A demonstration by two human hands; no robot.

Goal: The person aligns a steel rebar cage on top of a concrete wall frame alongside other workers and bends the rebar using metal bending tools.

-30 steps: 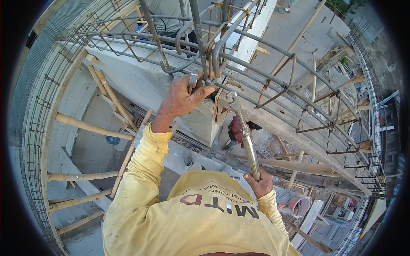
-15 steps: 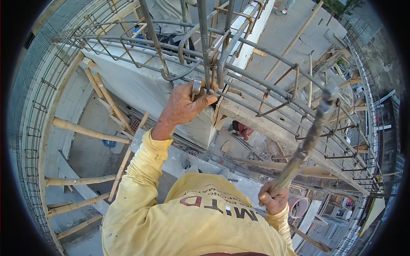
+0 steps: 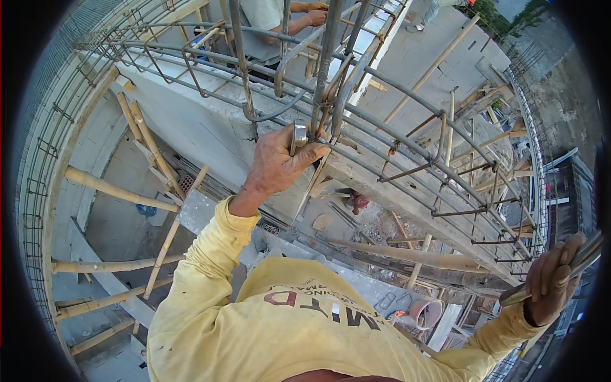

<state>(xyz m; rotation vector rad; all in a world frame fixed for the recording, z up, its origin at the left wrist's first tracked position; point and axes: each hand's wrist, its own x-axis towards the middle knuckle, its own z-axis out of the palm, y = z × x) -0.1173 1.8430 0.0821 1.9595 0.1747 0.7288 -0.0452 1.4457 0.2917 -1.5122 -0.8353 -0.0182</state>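
My left hand (image 3: 277,159) is closed at the corner of the concrete beam (image 3: 363,169), its thumb and fingers around a shiny metal piece (image 3: 299,134) whose kind I cannot make out. This piece lies against the foot of the upright steel bars (image 3: 326,70). Out at the far right, my right hand (image 3: 552,280) is wrapped round the handle of a hammer (image 3: 517,294). The hammer's head is out of view past the right edge.
A rebar cage (image 3: 439,162) runs along the beam top. Bamboo poles (image 3: 121,190) brace the left side. Below are a person in red (image 3: 359,202) and a pink bucket (image 3: 425,313). Another person (image 3: 264,25) stands beyond the bars.
My right hand has swung out to the right with the hammer, taking its head out of view. My left hand stays at the beam corner. The view has shifted slightly.
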